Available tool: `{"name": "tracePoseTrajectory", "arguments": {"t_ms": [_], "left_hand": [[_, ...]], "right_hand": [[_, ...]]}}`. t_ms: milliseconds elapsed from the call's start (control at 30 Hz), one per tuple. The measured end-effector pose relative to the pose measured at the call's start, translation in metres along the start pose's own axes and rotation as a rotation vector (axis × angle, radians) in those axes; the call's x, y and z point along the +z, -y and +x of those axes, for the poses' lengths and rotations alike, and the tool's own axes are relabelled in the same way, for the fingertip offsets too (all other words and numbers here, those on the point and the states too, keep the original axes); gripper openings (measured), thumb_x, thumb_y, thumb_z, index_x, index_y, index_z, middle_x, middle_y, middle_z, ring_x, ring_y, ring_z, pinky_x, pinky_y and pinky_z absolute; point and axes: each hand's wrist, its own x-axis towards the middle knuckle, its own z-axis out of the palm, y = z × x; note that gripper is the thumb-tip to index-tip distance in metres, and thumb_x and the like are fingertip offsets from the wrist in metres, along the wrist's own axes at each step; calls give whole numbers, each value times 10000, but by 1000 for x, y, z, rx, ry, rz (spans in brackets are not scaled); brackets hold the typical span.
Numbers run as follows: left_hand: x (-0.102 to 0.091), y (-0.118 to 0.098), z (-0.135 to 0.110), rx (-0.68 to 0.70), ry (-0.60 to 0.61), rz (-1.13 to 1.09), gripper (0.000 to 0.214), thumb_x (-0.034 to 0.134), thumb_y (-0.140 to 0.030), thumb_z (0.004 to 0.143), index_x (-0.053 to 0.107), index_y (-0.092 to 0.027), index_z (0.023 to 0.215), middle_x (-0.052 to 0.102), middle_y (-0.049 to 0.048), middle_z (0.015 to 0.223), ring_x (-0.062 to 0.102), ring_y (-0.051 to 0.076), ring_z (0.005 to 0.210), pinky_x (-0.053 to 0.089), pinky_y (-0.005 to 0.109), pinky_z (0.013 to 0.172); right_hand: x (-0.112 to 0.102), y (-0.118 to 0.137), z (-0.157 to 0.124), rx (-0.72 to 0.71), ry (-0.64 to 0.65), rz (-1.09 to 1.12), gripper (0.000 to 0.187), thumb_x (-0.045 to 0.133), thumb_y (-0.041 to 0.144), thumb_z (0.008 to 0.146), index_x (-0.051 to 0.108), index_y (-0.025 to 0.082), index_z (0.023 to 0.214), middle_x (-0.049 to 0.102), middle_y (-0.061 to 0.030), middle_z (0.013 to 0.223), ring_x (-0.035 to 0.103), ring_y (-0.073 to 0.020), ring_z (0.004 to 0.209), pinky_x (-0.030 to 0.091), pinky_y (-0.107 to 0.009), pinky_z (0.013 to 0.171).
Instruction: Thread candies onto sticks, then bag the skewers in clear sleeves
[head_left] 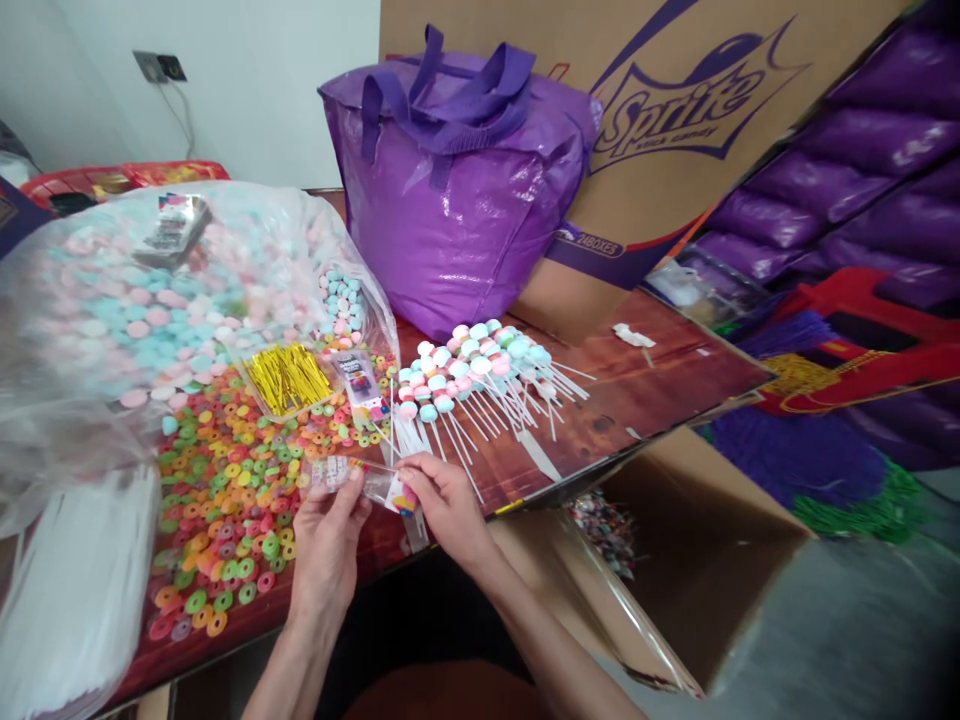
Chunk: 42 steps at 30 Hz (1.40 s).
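My left hand (pixel 328 540) and my right hand (pixel 442 500) together pinch a small clear cellophane bag (pixel 360 478) with a printed pattern, held just above the near edge of the wooden table (pixel 637 385). Both hands have their fingers closed on the bag. Just beyond my right hand lies a pile of marshmallow lollipops (pixel 472 375) on white sticks, pink, white and pale blue. To the left a heap of coloured ring candies (pixel 225 480) spreads over the table.
A big clear sack of pastel marshmallows (pixel 150 300) fills the left. A packet of gold twist ties (pixel 285 378) lies on the candies. A purple tote bag (pixel 457 170) and a Sprite carton (pixel 675 110) stand behind. An open cardboard box (pixel 697 560) sits at lower right.
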Motion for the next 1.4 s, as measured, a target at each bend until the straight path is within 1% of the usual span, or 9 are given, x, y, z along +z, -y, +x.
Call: {"name": "tracePoseTrajectory", "arguments": {"t_ms": [233,400,567,700,833,1000,1167,1267,1400], "left_hand": [[1,-7,3,87,64,52,385,922,-367,527,704,-152,760,653,-16,743,593,83,659,525,179,595],[-1,-13,9,9,89,142,441,876,-485,577,687,-152,795,644,-6,707,580,98,605,522,206,553],[-1,-10,12,-58,45,122,437,934,-372,486,668,-137,740,648,-8,688,565,95,573,512,209,516],[-1,-8,12,-37,10,55,410,942,-302,474,690,-134,750,674,-7,743,581,89,599,519,207,531],[2,-5,9,45,-61,-15,406,950,-303,450,686,-144,714,670,-26,722,584,83,620,489,183,516],[5,-4,9,143,-85,6,413,938,-374,476,671,-147,696,663,-38,718,583,75,642,504,195,570],[1,-10,15,111,-63,-61,398,913,-382,548,655,-169,764,662,-57,723,584,70,596,491,220,568],[0,-13,15,81,-54,-73,426,904,-416,557,644,-174,792,680,-48,730,613,85,595,484,228,562],[0,-13,16,65,-60,-74,435,898,-431,564,625,-168,776,686,-33,717,641,110,603,483,235,556]], "right_hand": [[-14,7,14,-199,101,-328,225,459,235,969,665,204,1055,699,-17,886,622,-141,733,450,-230,691],[-25,13,21,-402,191,-590,238,444,219,997,632,190,1141,730,-64,1016,660,-188,885,472,-281,809],[-29,7,25,-578,214,-687,275,423,208,1006,613,182,1202,729,-99,1055,660,-213,930,484,-339,868],[-30,7,24,-516,163,-595,247,474,223,987,626,197,1180,726,-76,1021,653,-190,861,485,-315,825],[-26,10,23,-326,133,-431,218,545,239,947,656,198,1130,677,10,776,603,-135,677,461,-238,691],[-31,14,31,-236,-84,-418,214,494,265,962,693,200,1007,674,12,734,590,-136,626,445,-238,650],[-65,15,58,-394,-499,-955,235,487,257,969,702,168,937,682,-116,916,584,-246,857,425,-367,797],[-82,8,73,-378,-531,-1261,186,515,177,936,694,145,896,638,-148,899,533,-275,872,379,-401,780],[-87,-1,79,-350,-523,-1347,227,451,134,950,660,137,860,621,-150,878,511,-284,871,345,-420,782]]}}
